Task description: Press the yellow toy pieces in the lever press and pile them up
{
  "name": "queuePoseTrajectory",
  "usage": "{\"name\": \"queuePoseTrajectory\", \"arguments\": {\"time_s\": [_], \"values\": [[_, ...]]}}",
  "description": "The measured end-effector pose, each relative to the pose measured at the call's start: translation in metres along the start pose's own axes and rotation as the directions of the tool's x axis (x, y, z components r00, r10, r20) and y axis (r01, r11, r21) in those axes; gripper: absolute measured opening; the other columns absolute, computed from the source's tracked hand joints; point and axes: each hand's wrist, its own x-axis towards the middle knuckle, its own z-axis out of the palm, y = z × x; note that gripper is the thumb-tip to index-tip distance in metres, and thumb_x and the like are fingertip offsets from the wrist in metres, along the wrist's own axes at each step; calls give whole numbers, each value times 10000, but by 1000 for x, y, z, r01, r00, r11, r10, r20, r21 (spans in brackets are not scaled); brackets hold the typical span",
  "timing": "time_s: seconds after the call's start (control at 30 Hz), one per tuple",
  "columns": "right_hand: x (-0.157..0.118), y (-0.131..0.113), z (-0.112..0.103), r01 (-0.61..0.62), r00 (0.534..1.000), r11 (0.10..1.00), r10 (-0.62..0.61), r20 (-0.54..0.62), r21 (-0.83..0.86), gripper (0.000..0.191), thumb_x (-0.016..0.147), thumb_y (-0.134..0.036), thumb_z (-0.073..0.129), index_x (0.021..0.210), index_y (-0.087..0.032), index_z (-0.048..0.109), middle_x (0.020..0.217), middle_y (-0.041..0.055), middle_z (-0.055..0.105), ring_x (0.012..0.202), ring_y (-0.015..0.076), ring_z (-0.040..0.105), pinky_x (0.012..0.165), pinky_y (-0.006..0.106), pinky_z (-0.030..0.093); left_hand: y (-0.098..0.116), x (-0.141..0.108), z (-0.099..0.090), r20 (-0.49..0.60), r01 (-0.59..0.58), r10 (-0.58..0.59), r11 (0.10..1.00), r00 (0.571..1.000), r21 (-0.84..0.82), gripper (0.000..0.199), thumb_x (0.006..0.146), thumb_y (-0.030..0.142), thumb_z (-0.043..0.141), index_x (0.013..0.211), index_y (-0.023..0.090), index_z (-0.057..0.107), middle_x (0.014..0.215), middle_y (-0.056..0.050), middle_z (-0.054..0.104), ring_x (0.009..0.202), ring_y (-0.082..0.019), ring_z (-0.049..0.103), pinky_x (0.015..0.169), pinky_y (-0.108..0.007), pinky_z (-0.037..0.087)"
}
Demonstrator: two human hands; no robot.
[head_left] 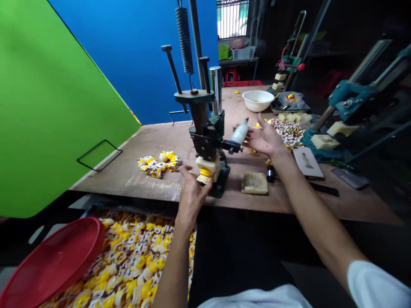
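A hand press [205, 137] is standing on the wooden table [144, 147]. The left hand [192, 196] is curling its fingers on a yellow candy strip [204, 175], which is lying on the press's pale block [207, 163], long axis running near-left to far-right. The right hand [265, 139] is hovering open, fingers spread, just beside the white lever grip [239, 131].

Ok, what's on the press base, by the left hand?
A cream block with yellow-wrapped pieces at its front, by the left hand. The press base under the block is hidden.

Rough plywood table [150, 149], glossy steel column [216, 90]
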Motion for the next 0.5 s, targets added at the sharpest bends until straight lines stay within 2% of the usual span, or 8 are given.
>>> {"name": "queuePoseTrajectory", "arguments": {"time_s": [0.07,0.13,0.2,0.27,0.33,0.43,0.5], "values": [[20,-21,19,46,999,998,-44,-24,53,488,1082,-708,535,1029,-229,614,878,56,684,863,241,704,764,388,653,-8,-10,4,-91,61,-73,989,993,-132,794,814,359,877,1404,219,366,945,3,701,780,-195,752,725,-286,597],[32,-39,42,159,985,983,-153,-76,95,383,1129,-603,519,1003,-243,562,817,3,615,768,179,663,711,316,626,-13,-16,7,-169,73,-113,971,979,-228,788,790,401,914,1386,208,435,990,-22,731,840,-204,782,766,-312,647],[34,-51,61,271,961,957,-262,-93,100,386,1148,-587,515,980,-240,534,790,-30,560,705,122,624,677,243,588,-14,-19,11,-224,44,-98,971,970,-235,655,804,435,918,1303,188,573,1061,-75,772,941,-226,801,829,-351,683],[28,-56,75,325,944,943,-320,-79,65,431,1150,-623,510,973,-230,531,777,-45,531,671,89,603,655,202,557,-14,-20,14,-258,-1,-55,977,965,-212,505,840,444,896,1212,177,685,1146,-114,791,1040,-245,798,884,-378,700],[20,-58,83,327,943,945,-323,-75,34,411,1147,-609,539,987,-230,536,750,-59,509,638,78,583,634,186,541,-14,-22,19,-276,-30,-30,977,961,-210,419,873,438,868,1168,176,729,1171,-117,790,1065,-247,791,905,-391,708],[4,-67,96,283,953,958,-277,-123,34,312,1152,-502,582,996,-235,537,697,-82,471,563,68,508,579,165,500,-17,-25,30,-340,-77,7,978,940,-192,351,900,419,839,1126,178,721,1179,-106,758,1050,-234,778,905,-378,707],[-13,-76,112,268,955,964,-266,-131,-7,344,1185,-479,500,958,-222,525,663,-94,416,510,47,427,555,136,438,-20,-27,39,-388,-111,38,980,921,-167,314,925,396,814,1130,182,709,1199,-104,727,1087,-232,759,926,-369,696]]}}
